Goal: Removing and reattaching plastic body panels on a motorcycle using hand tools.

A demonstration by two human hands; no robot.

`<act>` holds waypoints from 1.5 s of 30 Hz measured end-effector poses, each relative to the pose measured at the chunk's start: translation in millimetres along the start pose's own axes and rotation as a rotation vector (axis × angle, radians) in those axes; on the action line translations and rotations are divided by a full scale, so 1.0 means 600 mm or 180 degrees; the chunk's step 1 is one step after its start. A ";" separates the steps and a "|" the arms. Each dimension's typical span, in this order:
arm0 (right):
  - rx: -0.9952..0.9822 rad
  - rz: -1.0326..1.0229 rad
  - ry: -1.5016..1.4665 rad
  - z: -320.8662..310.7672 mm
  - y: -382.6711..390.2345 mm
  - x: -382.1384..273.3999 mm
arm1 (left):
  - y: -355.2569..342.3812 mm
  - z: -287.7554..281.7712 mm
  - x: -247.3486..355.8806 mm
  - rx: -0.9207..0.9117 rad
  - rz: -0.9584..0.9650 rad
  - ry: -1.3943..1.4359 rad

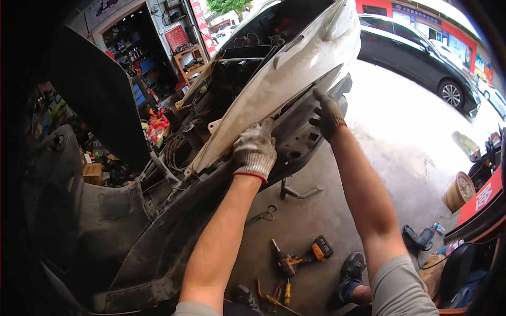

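Observation:
A partly dismantled scooter fills the left and centre, with a scuffed white side panel (284,73) above a dark plastic lower trim (300,150). My left hand (254,150), in a dirty grey knit glove with a red cuff, is closed on the lower edge of the white panel where it meets the trim. Its fingertips are partly hidden. Farther right, my right hand (329,117), in a similar glove, has its fingers apart and slightly bent at the trim's right part; whether they touch it is unclear. Cables (176,145) show inside the open body.
A cordless drill (290,263), pliers and screwdrivers (287,292) lie on the concrete floor (311,210) by my feet. A second power tool (419,237) and a bucket (458,192) are at the right. A dark car (421,63) stands behind; a cluttered shop doorway (132,52) is back left.

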State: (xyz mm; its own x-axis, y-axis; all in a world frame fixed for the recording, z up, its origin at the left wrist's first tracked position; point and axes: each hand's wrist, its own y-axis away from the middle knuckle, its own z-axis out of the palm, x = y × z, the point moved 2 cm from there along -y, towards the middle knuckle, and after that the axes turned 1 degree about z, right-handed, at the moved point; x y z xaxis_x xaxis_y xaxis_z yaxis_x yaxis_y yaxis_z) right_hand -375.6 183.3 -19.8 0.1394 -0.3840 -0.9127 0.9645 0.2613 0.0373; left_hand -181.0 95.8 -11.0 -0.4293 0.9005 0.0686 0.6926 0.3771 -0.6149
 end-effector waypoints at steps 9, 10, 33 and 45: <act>-0.0990 -0.2128 0.4127 0.044 -0.148 -0.006 | 0.002 -0.001 -0.001 0.0070 0.0020 0.0123; -0.1122 -0.2328 0.4823 0.046 -0.143 -0.012 | 0.002 -0.002 -0.003 -0.0004 -0.0065 0.0068; -0.1133 0.0502 -0.0102 -0.007 -0.076 -0.005 | 0.006 -0.007 -0.008 -0.0090 0.0183 0.0234; -0.0949 -0.0197 -0.0443 -0.008 -0.095 0.030 | 0.004 0.008 -0.013 0.0006 0.0042 0.0193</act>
State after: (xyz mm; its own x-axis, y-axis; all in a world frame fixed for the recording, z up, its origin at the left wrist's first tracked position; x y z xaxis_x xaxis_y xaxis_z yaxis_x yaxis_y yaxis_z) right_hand -429.4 165.7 -40.2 0.1317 -0.5192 -0.8444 0.8670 0.4733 -0.1559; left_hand -179.0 88.7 -16.7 -0.3843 0.9169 0.1080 0.6969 0.3648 -0.6175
